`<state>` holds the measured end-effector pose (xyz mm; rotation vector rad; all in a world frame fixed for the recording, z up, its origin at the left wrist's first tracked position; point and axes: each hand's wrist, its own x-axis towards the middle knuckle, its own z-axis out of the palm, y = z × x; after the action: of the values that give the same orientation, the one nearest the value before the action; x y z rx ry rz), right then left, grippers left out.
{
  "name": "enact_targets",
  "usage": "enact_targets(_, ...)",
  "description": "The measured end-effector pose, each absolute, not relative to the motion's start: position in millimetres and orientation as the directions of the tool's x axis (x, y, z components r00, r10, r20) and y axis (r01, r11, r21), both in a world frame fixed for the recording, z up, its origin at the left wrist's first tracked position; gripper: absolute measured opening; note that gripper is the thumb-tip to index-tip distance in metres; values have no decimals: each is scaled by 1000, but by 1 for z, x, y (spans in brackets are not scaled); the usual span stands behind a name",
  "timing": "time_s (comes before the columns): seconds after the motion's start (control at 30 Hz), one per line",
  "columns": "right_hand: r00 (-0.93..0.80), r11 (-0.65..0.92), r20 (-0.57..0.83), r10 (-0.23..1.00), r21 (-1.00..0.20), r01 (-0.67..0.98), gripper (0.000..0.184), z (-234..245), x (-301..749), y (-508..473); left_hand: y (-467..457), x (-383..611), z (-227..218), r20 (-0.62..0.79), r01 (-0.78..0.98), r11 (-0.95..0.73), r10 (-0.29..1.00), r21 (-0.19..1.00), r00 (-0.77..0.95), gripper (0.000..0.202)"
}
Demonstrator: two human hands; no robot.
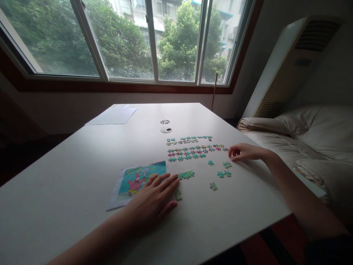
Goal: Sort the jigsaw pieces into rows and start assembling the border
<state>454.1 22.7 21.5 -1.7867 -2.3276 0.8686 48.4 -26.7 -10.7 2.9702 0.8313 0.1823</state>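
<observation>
My left hand (157, 197) lies flat with its fingers stretched out, over the right part of a printed cartoon picture (135, 184). Its fingertips reach a joined strip of green puzzle pieces (186, 175), and a green edge piece (179, 194) sits by the thumb. At the right side of the table, my right hand (244, 152) has its fingers curled together. A small puzzle piece (226, 149) at the end of a row is right at its fingertips; what is between them is hidden. Several loose green pieces, one a corner-like piece (213, 186), lie between the hands.
Rows of loose puzzle pieces (187, 151) cross the white table (68, 176). Two small round items (166, 130) lie behind them, and a white sheet (111, 116) is at the far left. A sofa (303, 136) stands to the right, near a floor-standing air conditioner (286, 62).
</observation>
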Motion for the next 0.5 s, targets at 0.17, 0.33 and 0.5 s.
enact_targets(0.17,-355,197,-262,897,-481,854,28,25,451,21,-26,49,-12,104,515,-853,521,80,847,48)
enact_targets(0.33,-408,246,-251,878,-493,834,36,28,439,17,-25,49,-12,93,516,-853,521,76,848,48)
enact_targets(0.5,-469,274,-263,843,-540,796,40,27,426,15,-26,49,-12,91,519,-851,525,82,846,49)
